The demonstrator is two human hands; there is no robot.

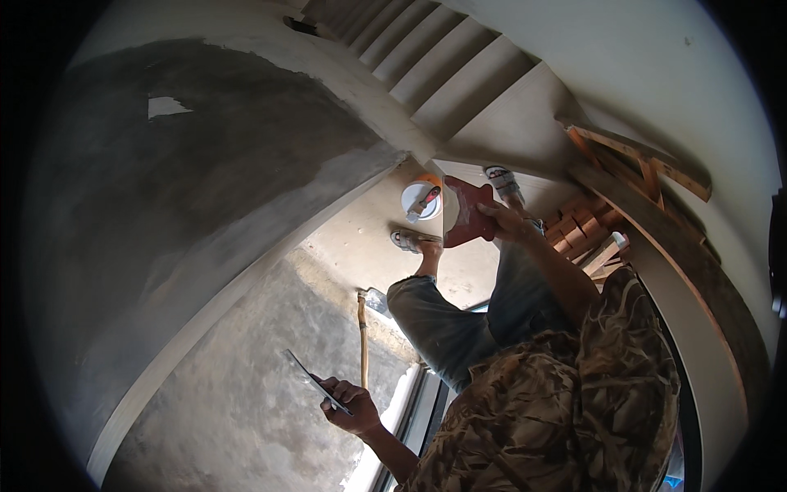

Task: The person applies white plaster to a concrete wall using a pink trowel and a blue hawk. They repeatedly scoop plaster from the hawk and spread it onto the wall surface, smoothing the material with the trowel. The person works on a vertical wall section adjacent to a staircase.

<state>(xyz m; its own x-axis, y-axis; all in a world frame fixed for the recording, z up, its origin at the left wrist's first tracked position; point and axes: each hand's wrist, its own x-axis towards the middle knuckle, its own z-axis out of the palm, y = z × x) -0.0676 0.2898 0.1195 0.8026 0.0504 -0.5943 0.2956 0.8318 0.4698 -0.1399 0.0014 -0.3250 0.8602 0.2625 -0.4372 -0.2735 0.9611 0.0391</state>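
My left hand [352,407] is closed on a flat finishing trowel [299,367], whose thin blade shows nearly edge-on beside the grey wall surface. Further ahead, my right hand [510,221] grips a dark red plastering hawk [469,211] by its notched end. Pale smears of plaster lie on the hawk's face. Just left of the hawk, a white bucket [407,202] stands on the floor. Lying across its top is a flat tool with a red and black handle [429,197], perhaps a putty knife or brush.
Grey plaster covers the left wall [205,180], with one pale patch [166,107]. A wooden-handled hoe [363,336] stands near my left knee. Concrete stairs [459,74] rise ahead. At right are a wooden trestle [648,160] and stacked red bricks [578,225]. My sandalled feet straddle the floor.
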